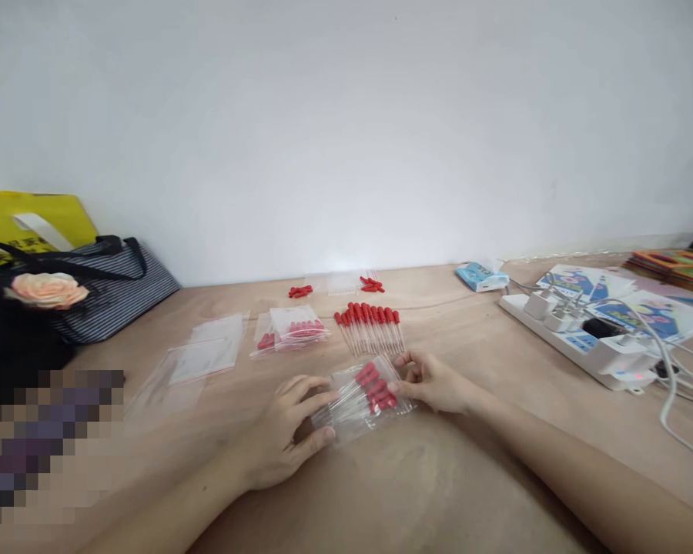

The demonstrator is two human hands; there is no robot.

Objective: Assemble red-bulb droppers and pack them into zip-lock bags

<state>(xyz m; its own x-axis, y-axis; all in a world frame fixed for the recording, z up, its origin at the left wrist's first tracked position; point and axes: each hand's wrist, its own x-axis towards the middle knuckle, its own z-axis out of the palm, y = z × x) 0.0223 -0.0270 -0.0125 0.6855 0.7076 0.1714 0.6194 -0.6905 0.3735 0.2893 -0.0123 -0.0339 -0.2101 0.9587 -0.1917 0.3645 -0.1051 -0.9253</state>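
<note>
A clear zip bag (346,419) holding several droppers with red bulbs (375,388) lies between my hands, low over the table. My left hand (294,423) has its curved fingers and thumb on the bag's left end, by the glass tubes of the droppers. At the right end, my right hand (430,382) pinches the bag near the red bulbs. Just beyond, a fanned row of loose droppers (369,323) rests on the table, bulbs pointing away from me. Filled bags of droppers (300,331) are stacked to the left of that row.
Flat clear bags (211,346) lie further left. Loose red bulbs (300,292) and glass tubes (343,285) sit near the wall. On the right are a white power strip (577,342) with cables, a blue tissue pack (481,277) and printed cards (641,315). A striped bag (115,288) stands left.
</note>
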